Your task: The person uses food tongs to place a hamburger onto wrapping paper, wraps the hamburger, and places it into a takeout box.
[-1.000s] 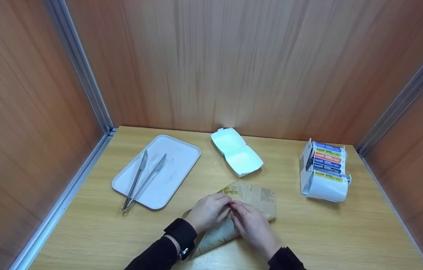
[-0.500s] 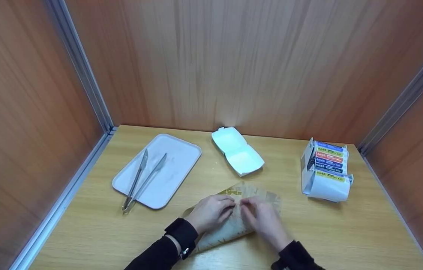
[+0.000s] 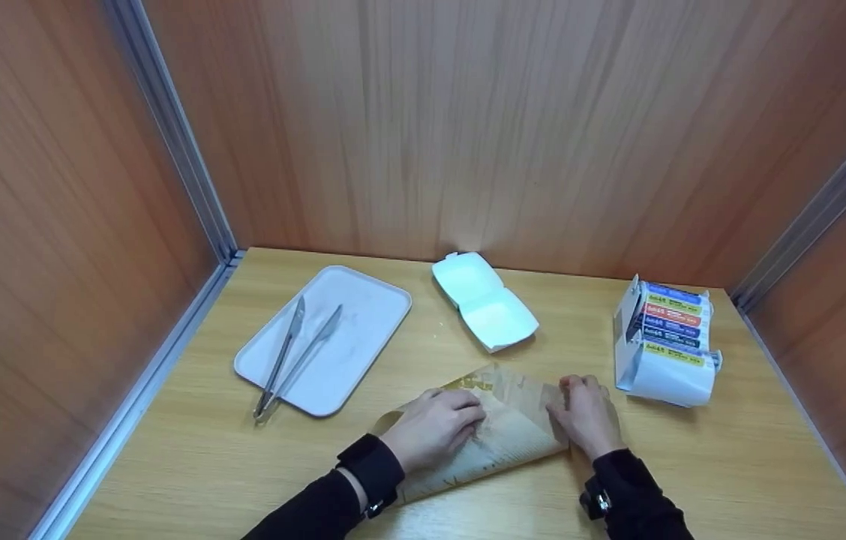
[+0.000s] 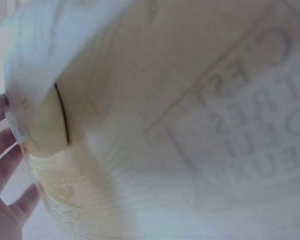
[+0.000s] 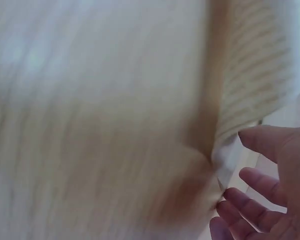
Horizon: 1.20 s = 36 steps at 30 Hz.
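Folded brown wrapping paper (image 3: 502,439) with dark print lies on the table in front of me, its shape suggesting something bulky underneath. My left hand (image 3: 434,427) rests on the paper's middle. In the left wrist view, the left fingers (image 4: 5,165) lie spread along a folded edge, and mirrored lettering shows on the paper (image 4: 230,115). My right hand (image 3: 589,416) touches the paper's right end. In the right wrist view, its thumb and fingers (image 5: 255,210) meet the paper's edge (image 5: 255,70) with a gap between them. What the paper covers is hidden.
A white tray (image 3: 370,300) with metal tongs (image 3: 288,356) across it stands at the left. An opened white clamshell box (image 3: 494,311) sits behind the paper. At the right is a white dispenser (image 3: 667,371) with colourful labels (image 3: 670,319). Wooden panels (image 3: 468,135) enclose the table.
My right hand has moved away from the left one to the paper's right end. The left hand has stayed on the paper. The view has shifted slightly.
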Available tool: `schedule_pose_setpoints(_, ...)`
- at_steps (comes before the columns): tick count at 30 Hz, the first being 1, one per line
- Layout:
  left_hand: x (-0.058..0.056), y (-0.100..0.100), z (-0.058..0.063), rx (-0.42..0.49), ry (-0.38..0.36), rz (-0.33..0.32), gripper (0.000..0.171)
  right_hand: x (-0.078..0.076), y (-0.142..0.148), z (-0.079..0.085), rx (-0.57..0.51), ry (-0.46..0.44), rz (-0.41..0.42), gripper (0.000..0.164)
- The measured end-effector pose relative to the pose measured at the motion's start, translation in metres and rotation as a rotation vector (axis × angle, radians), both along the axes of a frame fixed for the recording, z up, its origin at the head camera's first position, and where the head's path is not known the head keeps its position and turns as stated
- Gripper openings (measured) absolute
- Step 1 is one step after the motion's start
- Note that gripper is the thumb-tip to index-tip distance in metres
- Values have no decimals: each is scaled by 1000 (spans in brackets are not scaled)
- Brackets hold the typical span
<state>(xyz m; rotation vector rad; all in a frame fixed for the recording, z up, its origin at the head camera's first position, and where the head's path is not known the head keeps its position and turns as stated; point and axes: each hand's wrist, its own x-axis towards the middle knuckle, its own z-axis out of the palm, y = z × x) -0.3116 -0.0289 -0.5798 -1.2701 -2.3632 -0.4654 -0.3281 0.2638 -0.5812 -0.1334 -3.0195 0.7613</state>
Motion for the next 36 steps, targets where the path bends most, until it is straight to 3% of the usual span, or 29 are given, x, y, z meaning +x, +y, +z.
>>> schedule_pose_setpoints(6, 3, 2, 2, -58, -53, 37, 19, 1, -3, 0, 17, 56, 25, 43)
schedule_pose_setpoints(12, 2, 5, 3, -67, -90, 17, 20, -1, -3, 1, -13, -13, 9, 45)
schedule_pose_setpoints(15, 2, 6, 4, -66, -112, 14, 20, -1, -3, -2, -63, -53, -13, 34)
schedule_pose_setpoints(20, 3, 5, 3, -45, -104, 0, 19, 4, -2, -4, -170, -45, -34, 11)
schedule_pose_setpoints(26, 1, 3, 0, -14, -51, -31, 18, 11, -1, -2, -301, -8, -64, 23)
schedule_pose_setpoints(32, 3, 4, -1, -31, -74, 4, 26, 13, 3, -1, -483, -140, -188, 77)
schedule_pose_setpoints(36, 4, 4, -1, -51, -81, 13, 28, 18, 6, 0, -494, -199, -245, 77)
